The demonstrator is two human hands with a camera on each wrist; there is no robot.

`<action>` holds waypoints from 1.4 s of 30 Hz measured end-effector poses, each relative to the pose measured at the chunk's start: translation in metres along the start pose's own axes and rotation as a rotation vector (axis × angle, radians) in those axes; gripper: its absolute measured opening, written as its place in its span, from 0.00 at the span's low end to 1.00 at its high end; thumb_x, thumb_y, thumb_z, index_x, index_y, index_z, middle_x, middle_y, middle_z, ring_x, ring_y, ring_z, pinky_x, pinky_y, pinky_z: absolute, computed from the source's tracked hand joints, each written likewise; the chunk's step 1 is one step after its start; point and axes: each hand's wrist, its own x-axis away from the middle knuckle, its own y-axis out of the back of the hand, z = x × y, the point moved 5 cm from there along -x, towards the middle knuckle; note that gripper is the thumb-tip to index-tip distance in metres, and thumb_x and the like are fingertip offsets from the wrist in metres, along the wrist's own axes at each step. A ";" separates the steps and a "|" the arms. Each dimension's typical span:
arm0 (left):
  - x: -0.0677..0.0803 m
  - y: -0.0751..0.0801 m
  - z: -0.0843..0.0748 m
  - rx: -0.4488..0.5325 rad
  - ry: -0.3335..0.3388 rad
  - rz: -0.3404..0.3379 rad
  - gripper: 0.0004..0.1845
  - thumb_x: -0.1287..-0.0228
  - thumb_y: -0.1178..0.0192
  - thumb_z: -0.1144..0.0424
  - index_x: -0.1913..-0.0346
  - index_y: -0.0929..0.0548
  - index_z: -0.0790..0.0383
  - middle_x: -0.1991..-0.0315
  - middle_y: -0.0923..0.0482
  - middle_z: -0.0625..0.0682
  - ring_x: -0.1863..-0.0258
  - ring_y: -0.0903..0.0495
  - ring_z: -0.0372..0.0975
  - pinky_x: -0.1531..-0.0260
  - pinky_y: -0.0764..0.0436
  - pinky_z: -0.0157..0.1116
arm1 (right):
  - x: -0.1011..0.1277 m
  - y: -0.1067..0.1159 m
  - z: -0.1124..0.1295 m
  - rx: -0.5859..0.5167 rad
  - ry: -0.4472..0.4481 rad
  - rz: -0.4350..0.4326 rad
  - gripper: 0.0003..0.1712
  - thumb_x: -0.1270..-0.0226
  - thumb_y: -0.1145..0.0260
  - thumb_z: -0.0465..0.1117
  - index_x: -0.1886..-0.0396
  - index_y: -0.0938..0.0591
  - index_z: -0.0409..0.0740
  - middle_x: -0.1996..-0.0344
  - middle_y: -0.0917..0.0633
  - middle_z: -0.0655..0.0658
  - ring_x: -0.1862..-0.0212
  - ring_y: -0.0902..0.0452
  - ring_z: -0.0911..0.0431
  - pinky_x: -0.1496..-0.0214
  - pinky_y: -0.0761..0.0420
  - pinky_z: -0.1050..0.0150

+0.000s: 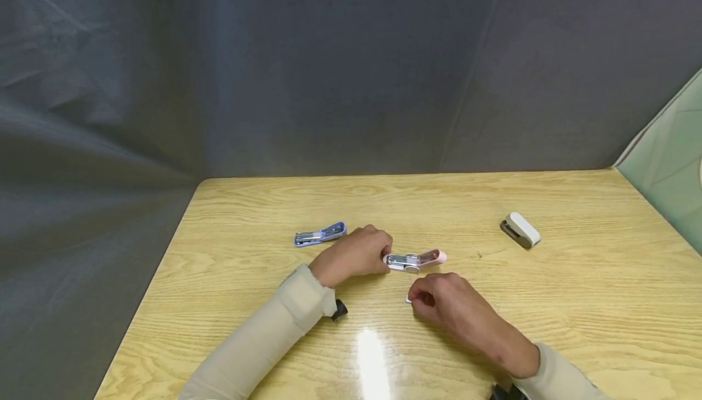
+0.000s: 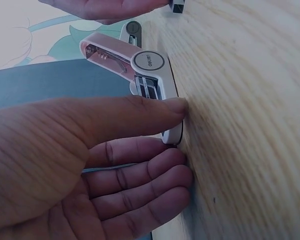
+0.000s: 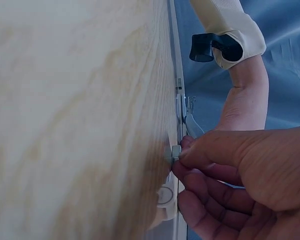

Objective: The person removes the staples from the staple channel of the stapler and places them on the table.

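Between the two hands, a pink stapler (image 1: 415, 260) lies hinged open on the wooden table (image 1: 576, 302), its long axis running side to side, the pink cover pointing away from the left hand (image 1: 353, 255). That hand pinches the stapler's near end, thumb and fingers curled round it. Just below it, the right hand (image 1: 450, 307) pinches a small strip of staples (image 1: 409, 299) at its fingertips, close to the tabletop. Beyond the left hand lies a blue stapler (image 1: 320, 234); well off past the right hand sits a white stapler (image 1: 520, 230).
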 end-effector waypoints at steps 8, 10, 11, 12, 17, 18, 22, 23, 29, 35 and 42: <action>-0.001 0.002 -0.004 -0.021 0.011 0.027 0.14 0.37 0.25 0.61 0.74 0.21 0.53 0.74 0.26 0.46 0.73 0.32 0.38 0.71 0.30 0.34 | 0.008 0.005 0.001 0.046 0.022 -0.040 0.08 0.39 0.30 0.28 0.65 0.11 0.44 0.72 0.16 0.59 0.71 0.28 0.69 0.69 0.22 0.69; -0.001 0.002 -0.004 -0.024 0.008 0.033 0.13 0.37 0.25 0.61 0.73 0.22 0.53 0.75 0.26 0.45 0.74 0.32 0.38 0.72 0.30 0.34 | 0.011 0.006 0.003 0.060 0.040 -0.043 0.08 0.39 0.30 0.28 0.64 0.11 0.44 0.71 0.16 0.59 0.71 0.28 0.69 0.69 0.22 0.69; -0.001 0.002 -0.004 -0.026 0.006 0.037 0.13 0.37 0.25 0.61 0.73 0.22 0.53 0.75 0.27 0.45 0.75 0.32 0.37 0.72 0.31 0.33 | 0.013 0.006 0.003 0.069 0.045 -0.045 0.09 0.39 0.29 0.28 0.63 0.11 0.44 0.71 0.16 0.59 0.71 0.27 0.69 0.69 0.22 0.69; 0.000 0.002 -0.004 -0.030 0.002 0.039 0.14 0.37 0.26 0.61 0.73 0.22 0.53 0.76 0.28 0.46 0.76 0.33 0.37 0.73 0.32 0.33 | 0.014 0.007 0.004 0.080 0.045 -0.045 0.09 0.39 0.29 0.29 0.62 0.11 0.44 0.70 0.16 0.60 0.70 0.27 0.69 0.69 0.22 0.68; 0.001 0.004 -0.004 -0.083 -0.034 0.046 0.12 0.38 0.25 0.58 0.68 0.20 0.54 0.74 0.29 0.44 0.75 0.34 0.36 0.72 0.32 0.33 | 0.024 0.014 0.009 0.152 0.055 -0.090 0.10 0.39 0.26 0.33 0.57 0.12 0.45 0.69 0.15 0.59 0.69 0.22 0.68 0.71 0.21 0.67; 0.001 0.004 -0.005 -0.098 -0.044 0.046 0.11 0.38 0.24 0.58 0.66 0.19 0.54 0.73 0.29 0.44 0.74 0.33 0.36 0.72 0.32 0.33 | 0.026 0.016 0.011 0.167 0.054 -0.103 0.11 0.39 0.25 0.33 0.56 0.12 0.45 0.69 0.15 0.59 0.69 0.22 0.68 0.71 0.21 0.67; 0.002 0.004 -0.010 -0.160 -0.078 0.039 0.15 0.38 0.24 0.53 0.54 0.16 0.54 0.65 0.24 0.43 0.68 0.28 0.37 0.67 0.27 0.34 | 0.034 0.028 0.017 0.225 0.052 -0.163 0.12 0.39 0.23 0.35 0.55 0.12 0.46 0.65 0.13 0.56 0.68 0.21 0.68 0.71 0.21 0.66; 0.002 0.005 -0.012 -0.180 -0.082 0.036 0.17 0.37 0.25 0.51 0.50 0.16 0.54 0.61 0.23 0.44 0.65 0.26 0.37 0.65 0.26 0.35 | 0.035 0.031 0.018 0.235 0.048 -0.177 0.13 0.39 0.23 0.35 0.55 0.12 0.46 0.64 0.13 0.56 0.68 0.21 0.68 0.71 0.21 0.66; 0.006 0.014 -0.036 -0.278 -0.142 -0.004 0.34 0.34 0.30 0.42 0.30 0.23 0.53 0.42 0.23 0.47 0.47 0.23 0.40 0.45 0.25 0.40 | 0.045 0.048 0.018 0.265 0.052 -0.256 0.14 0.42 0.23 0.34 0.56 0.11 0.49 0.62 0.13 0.58 0.67 0.20 0.67 0.71 0.21 0.66; -0.002 0.021 -0.066 -0.298 -0.261 -0.094 0.37 0.34 0.35 0.35 0.30 0.23 0.53 0.41 0.22 0.45 0.46 0.23 0.38 0.46 0.26 0.38 | 0.051 0.068 0.007 0.292 0.003 -0.303 0.15 0.41 0.23 0.32 0.55 0.11 0.48 0.61 0.12 0.56 0.66 0.18 0.62 0.69 0.18 0.62; -0.025 0.019 -0.088 -0.283 -0.296 -0.098 0.36 0.32 0.38 0.34 0.29 0.23 0.51 0.42 0.23 0.42 0.47 0.24 0.35 0.42 0.28 0.38 | 0.054 0.086 -0.021 0.303 -0.085 -0.324 0.13 0.39 0.24 0.31 0.55 0.11 0.43 0.61 0.12 0.50 0.69 0.17 0.57 0.72 0.20 0.60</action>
